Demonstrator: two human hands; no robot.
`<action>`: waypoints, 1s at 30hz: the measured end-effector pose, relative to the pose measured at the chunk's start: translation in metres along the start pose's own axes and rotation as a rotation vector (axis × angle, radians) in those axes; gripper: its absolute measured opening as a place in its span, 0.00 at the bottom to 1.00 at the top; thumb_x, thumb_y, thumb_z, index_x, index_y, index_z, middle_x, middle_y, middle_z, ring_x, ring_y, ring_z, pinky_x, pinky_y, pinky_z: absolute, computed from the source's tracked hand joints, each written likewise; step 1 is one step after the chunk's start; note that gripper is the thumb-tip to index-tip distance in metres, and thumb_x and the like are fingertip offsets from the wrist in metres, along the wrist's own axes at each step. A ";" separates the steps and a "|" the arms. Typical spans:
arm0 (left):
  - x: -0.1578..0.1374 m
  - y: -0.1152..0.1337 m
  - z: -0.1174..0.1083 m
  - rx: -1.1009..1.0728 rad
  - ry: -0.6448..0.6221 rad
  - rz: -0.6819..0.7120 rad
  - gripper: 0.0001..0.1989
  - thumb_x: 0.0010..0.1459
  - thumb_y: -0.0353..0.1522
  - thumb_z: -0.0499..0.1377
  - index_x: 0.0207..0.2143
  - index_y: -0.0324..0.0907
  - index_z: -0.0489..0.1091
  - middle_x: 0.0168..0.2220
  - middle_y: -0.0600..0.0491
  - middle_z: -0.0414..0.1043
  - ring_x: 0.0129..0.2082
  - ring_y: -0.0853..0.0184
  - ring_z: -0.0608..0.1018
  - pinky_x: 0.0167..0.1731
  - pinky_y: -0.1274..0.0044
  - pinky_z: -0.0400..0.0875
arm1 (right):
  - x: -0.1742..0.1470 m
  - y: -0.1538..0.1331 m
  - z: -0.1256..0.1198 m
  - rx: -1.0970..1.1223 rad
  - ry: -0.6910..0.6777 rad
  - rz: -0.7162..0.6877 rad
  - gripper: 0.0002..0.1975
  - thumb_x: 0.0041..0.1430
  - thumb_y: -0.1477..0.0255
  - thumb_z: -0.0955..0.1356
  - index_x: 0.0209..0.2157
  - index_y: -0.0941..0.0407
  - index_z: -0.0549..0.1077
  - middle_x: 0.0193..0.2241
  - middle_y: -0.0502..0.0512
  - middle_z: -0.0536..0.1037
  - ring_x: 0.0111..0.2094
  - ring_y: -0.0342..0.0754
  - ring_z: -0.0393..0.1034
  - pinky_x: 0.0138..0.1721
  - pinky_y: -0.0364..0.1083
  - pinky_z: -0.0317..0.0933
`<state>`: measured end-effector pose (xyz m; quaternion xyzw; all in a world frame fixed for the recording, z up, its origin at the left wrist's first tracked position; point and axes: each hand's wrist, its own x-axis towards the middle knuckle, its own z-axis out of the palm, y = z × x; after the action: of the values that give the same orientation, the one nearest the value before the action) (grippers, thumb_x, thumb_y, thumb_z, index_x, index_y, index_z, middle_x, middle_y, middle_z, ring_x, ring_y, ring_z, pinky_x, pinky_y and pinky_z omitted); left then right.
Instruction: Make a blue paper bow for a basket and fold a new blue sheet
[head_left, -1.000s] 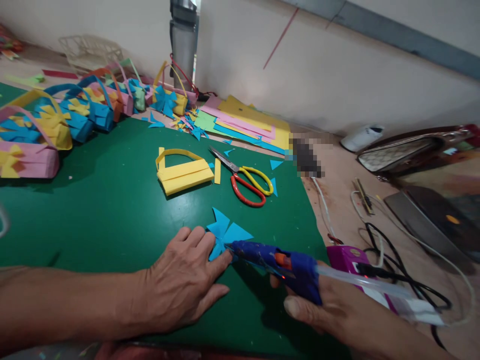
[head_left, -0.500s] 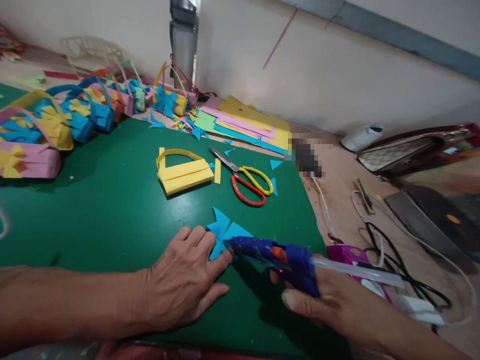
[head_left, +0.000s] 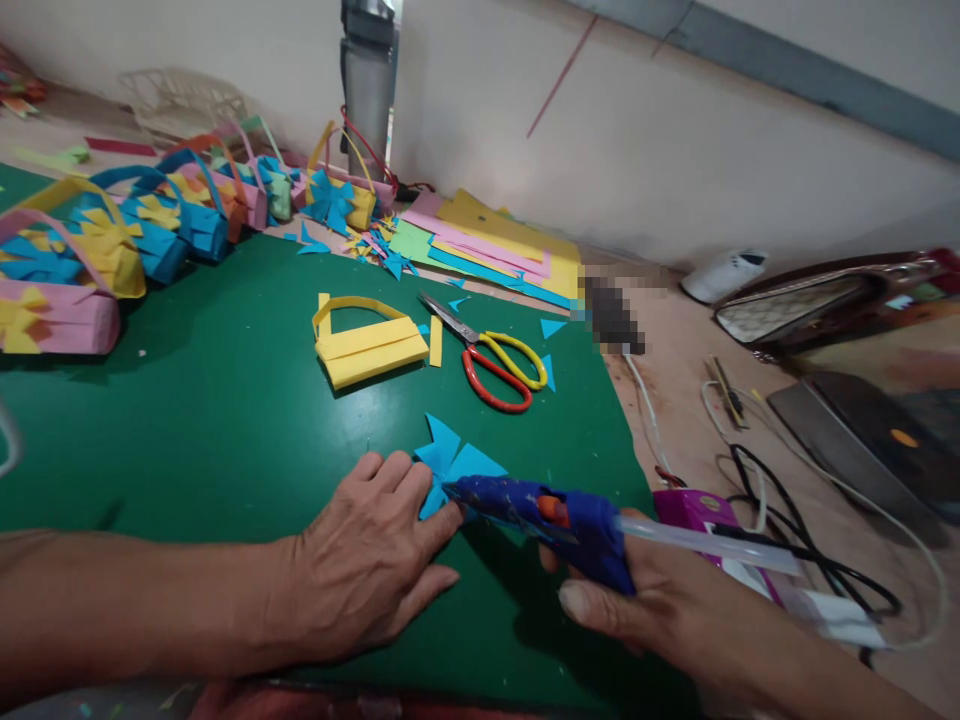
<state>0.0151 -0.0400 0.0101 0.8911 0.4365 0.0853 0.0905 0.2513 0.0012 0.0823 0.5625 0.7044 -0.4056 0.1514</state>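
A blue paper flower with pointed petals lies on the green mat. My left hand holds its near left side down, fingers bent over the edge and thumb apart on the mat. In my right hand is a blue hot glue gun, its nozzle tip at the flower's middle. A clear glue stick sticks out of the gun's back. Beyond the flower lies a small yellow paper basket with a handle. Scissors with red and yellow handles rest beside it, blades slightly apart.
Several finished paper baskets line the mat's left and back. Coloured paper sheets and scraps lie near the wall, by a grey bottle. Cables, a purple box and a dark bag are on the right.
The glue gun has shifted slightly left, with its tip a little further over the flower's middle. My left hand and the flower have stayed in place.
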 end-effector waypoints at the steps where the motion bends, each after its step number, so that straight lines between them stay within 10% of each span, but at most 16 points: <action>1: 0.000 0.000 0.000 0.001 0.003 0.000 0.17 0.61 0.42 0.50 0.50 0.45 0.63 0.35 0.48 0.60 0.35 0.58 0.63 0.34 0.66 0.59 | 0.000 0.000 0.000 0.022 -0.001 -0.005 0.28 0.50 0.45 0.62 0.41 0.53 0.73 0.28 0.54 0.74 0.30 0.50 0.69 0.27 0.44 0.62; 30: 0.000 -0.001 0.001 -0.005 0.012 0.005 0.18 0.62 0.42 0.49 0.52 0.46 0.61 0.36 0.48 0.60 0.36 0.57 0.62 0.34 0.65 0.59 | 0.006 -0.002 0.004 0.073 -0.045 -0.032 0.28 0.53 0.45 0.60 0.39 0.55 0.72 0.25 0.51 0.71 0.25 0.46 0.67 0.24 0.42 0.61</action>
<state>0.0147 -0.0398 0.0087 0.8915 0.4344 0.0919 0.0898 0.2469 0.0023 0.0764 0.5469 0.6946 -0.4458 0.1401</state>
